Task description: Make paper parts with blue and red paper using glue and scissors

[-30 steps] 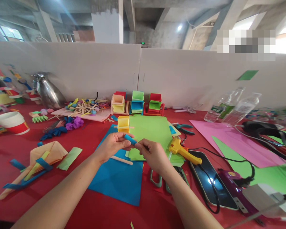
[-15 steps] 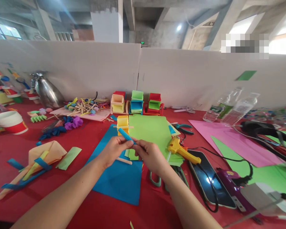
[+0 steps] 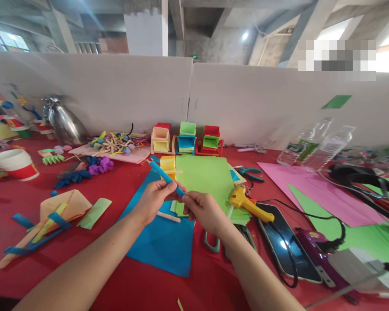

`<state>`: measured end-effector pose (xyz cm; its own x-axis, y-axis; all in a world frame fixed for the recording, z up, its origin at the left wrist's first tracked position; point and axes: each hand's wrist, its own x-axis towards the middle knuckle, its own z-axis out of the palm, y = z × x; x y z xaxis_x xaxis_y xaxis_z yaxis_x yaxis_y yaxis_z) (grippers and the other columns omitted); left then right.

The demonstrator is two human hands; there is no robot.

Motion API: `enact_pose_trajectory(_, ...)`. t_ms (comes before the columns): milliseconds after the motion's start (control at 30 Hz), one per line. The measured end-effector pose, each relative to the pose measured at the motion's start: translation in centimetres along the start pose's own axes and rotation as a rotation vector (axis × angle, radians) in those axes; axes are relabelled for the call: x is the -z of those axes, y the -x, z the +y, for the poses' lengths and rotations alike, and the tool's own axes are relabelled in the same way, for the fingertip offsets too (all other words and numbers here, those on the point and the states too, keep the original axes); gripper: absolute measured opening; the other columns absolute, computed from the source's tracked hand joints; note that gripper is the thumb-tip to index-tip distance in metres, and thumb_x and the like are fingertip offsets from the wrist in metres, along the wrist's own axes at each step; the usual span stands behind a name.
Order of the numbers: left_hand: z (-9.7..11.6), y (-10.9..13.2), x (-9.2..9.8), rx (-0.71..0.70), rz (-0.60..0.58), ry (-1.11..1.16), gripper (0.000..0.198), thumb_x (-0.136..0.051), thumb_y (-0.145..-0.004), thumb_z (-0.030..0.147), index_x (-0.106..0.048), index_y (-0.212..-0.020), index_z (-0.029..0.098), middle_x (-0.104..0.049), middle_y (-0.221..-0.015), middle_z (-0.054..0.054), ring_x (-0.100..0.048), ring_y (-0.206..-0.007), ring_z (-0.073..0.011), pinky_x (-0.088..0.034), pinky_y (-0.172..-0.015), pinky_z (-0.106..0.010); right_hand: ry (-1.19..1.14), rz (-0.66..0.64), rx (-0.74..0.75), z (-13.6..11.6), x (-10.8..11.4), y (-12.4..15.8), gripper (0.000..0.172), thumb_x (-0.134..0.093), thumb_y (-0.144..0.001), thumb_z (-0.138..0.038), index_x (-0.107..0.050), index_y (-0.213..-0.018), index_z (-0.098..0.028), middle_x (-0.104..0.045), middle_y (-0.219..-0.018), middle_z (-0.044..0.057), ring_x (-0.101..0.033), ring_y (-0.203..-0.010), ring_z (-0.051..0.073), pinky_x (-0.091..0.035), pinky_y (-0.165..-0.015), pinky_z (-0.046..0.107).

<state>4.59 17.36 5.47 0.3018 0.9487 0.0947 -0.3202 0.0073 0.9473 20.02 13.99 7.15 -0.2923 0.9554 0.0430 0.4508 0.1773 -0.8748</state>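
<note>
My left hand (image 3: pixel 155 198) and my right hand (image 3: pixel 205 211) both pinch a narrow blue paper strip (image 3: pixel 164 175) above the table. The strip slants up and to the left past my left fingers. Beneath my hands lie a blue paper sheet (image 3: pixel 162 242), a stack of green paper sheets (image 3: pixel 205 177) and a pale wooden stick (image 3: pixel 168 217). A small yellow folded paper box (image 3: pixel 167 164) stands just behind the strip.
A yellow glue gun (image 3: pixel 249 205), a phone (image 3: pixel 287 246), scissors (image 3: pixel 214 244) and cables lie to the right. Coloured paper boxes (image 3: pixel 186 138) stand by the white partition. A paper cup (image 3: pixel 14 164), a metal kettle (image 3: pixel 63 121) and craft scraps fill the left side. Two water bottles (image 3: pixel 314 147) lie at the right.
The blue strip has come out longer past my left fingers, up and to the left. Both hands stay close together at the same spot.
</note>
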Motion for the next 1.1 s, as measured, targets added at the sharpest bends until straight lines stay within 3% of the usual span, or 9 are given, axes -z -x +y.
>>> enact_pose_trajectory(133, 0.2, -0.3, 0.3, -0.068, 0.163, 0.026, 0.028, -0.064, -0.073, 0.037, -0.064, -0.088, 0.013, -0.071, -0.083, -0.008, -0.064, -0.084, -0.0216, -0.05, -0.076, -0.034, 0.008, 0.018, -0.003, 0.1, -0.1, -0.1, 0.026, -0.042, -0.084, -0.033, -0.051, -0.066, -0.017, -0.057, -0.059, -0.002, -0.05, -0.045, 0.008, -0.039, -0.045, 0.018)
enact_pose_trajectory(300, -0.1, -0.1, -0.2, -0.014, 0.005, 0.035, 0.028, -0.065, -0.072, 0.036, -0.065, -0.087, 0.012, -0.071, -0.086, -0.009, -0.064, -0.085, -0.0226, -0.049, -0.078, -0.035, -0.013, 0.047, -0.012, 0.3, -0.3, -0.2, 0.028, -0.041, -0.085, -0.033, -0.05, -0.063, -0.018, -0.052, -0.051, -0.004, -0.047, -0.042, 0.007, -0.038, -0.044, 0.017)
enact_pose_trajectory(500, -0.4, -0.4, 0.2, -0.018, 0.148, 0.043, 0.024, -0.064, -0.072, 0.037, -0.063, -0.081, 0.014, -0.071, -0.076, -0.006, -0.065, -0.084, -0.0228, -0.049, -0.077, -0.035, -0.104, -0.001, -0.07, 0.7, -0.5, -0.2, 0.033, -0.038, -0.086, -0.041, -0.058, -0.077, -0.016, -0.051, -0.049, -0.005, -0.043, -0.038, 0.007, -0.035, -0.041, 0.018)
enact_pose_trajectory(667, -0.4, -0.3, -0.1, 0.068, 0.081, 0.088, 0.025, -0.065, -0.072, 0.037, -0.062, -0.085, 0.015, -0.071, -0.083, -0.007, -0.065, -0.083, -0.0218, -0.048, -0.077, -0.034, -0.223, -0.041, -0.134, 1.1, -0.5, -0.3, 0.04, -0.037, -0.085, -0.048, -0.059, -0.082, -0.015, -0.051, -0.048, -0.005, -0.042, -0.037, 0.007, -0.034, -0.041, 0.018)
enact_pose_trajectory(867, -0.1, -0.3, -0.8, 0.083, 0.195, 0.159, 0.018, -0.063, -0.074, 0.035, -0.06, -0.076, 0.017, -0.069, -0.07, -0.002, -0.065, -0.073, -0.0185, -0.048, -0.068, -0.029, -0.21, -0.068, -0.158, 1.1, -1.0, -0.1, 0.042, -0.036, -0.086, -0.05, -0.058, -0.082, -0.015, -0.053, -0.051, -0.003, -0.043, -0.04, 0.007, -0.033, -0.042, 0.018)
enact_pose_trajectory(1100, 0.2, -0.6, -0.8, 0.067, 0.208, 0.138, 0.019, -0.062, -0.074, 0.036, -0.06, -0.074, 0.017, -0.066, -0.065, 0.0, -0.063, -0.069, -0.0159, -0.047, -0.065, -0.025, -0.137, -0.052, -0.154, 1.7, -1.5, -0.1, 0.044, -0.035, -0.086, -0.051, -0.057, -0.073, -0.015, -0.052, -0.049, -0.002, -0.042, -0.04, 0.008, -0.034, -0.042, 0.018)
